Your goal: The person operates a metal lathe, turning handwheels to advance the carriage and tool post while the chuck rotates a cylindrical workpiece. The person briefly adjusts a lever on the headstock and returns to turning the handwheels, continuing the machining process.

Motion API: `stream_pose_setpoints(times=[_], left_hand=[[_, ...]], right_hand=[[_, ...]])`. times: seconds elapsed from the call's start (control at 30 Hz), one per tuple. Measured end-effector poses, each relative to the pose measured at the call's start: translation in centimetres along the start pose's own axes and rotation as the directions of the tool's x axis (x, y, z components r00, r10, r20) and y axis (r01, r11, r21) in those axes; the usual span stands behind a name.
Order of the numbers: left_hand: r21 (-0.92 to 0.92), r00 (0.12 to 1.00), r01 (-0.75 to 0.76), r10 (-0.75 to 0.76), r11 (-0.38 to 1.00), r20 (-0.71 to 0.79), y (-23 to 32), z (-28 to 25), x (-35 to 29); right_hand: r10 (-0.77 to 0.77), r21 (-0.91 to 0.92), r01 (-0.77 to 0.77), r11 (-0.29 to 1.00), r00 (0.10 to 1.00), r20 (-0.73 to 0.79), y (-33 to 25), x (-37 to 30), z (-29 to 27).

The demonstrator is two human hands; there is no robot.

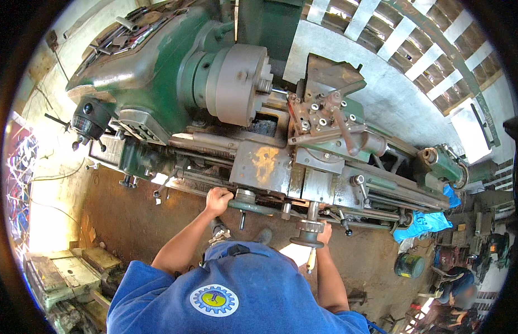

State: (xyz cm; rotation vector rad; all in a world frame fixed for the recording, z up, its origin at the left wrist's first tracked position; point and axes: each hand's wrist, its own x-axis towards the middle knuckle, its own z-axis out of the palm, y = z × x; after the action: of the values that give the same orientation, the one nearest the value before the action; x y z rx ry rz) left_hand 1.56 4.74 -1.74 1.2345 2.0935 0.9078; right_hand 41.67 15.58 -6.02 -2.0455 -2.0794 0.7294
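A large green metal lathe fills the middle. Its grey chuck (pixel 236 83) grips a short threaded metal piece (pixel 264 86). My left hand (pixel 219 201) is closed round the left rim of the carriage handwheel (pixel 253 208), whose handle points down toward me. Close against the right side of the cross-slide handwheel (pixel 307 242) is my right hand (pixel 325 234). The wheel and its collar hide most of that hand's fingers, so their grip does not show. Above the carriage (pixel 262 164) stands the tool post (pixel 317 111) with its bolts and a long clamp handle (pixel 346 131).
Loose tools (pixel 122 39) lie atop the headstock. The tailstock (pixel 440 164) stands at the bed's right end, near a blue plastic bag (pixel 423 224). A dark bucket (pixel 409 265) is on the floor. Another person (pixel 459 286) is low at right. Machine parts (pixel 64 275) stand lower left.
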Motion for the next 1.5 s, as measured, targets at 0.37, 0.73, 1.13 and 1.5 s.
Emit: stream_pose_setpoints(times=[0.37,0.73,1.13,1.5], left_hand=[[-0.013,0.999,-0.035,0.035,0.999,0.012,-0.2,0.0,0.1],[-0.029,0.998,-0.066,0.066,0.997,0.011,-0.3,0.0,0.1],[-0.053,1.0,-0.005,0.006,0.999,0.02,-0.4,-0.1,0.1],[-0.003,0.999,-0.026,0.026,1.0,0.04,-0.8,-0.1,0.2]], right_hand=[[0.025,-0.038,-0.026,0.999,0.999,-0.028,-1.5,-0.2,-0.9],[0.032,-0.01,-0.032,0.999,0.998,-0.055,-0.9,0.0,-0.4],[0.046,0.015,-0.045,0.999,0.996,-0.073,-2.3,-0.5,-1.6],[0.033,-0.021,-0.034,0.999,0.998,-0.049,-1.8,-0.4,-1.2]])
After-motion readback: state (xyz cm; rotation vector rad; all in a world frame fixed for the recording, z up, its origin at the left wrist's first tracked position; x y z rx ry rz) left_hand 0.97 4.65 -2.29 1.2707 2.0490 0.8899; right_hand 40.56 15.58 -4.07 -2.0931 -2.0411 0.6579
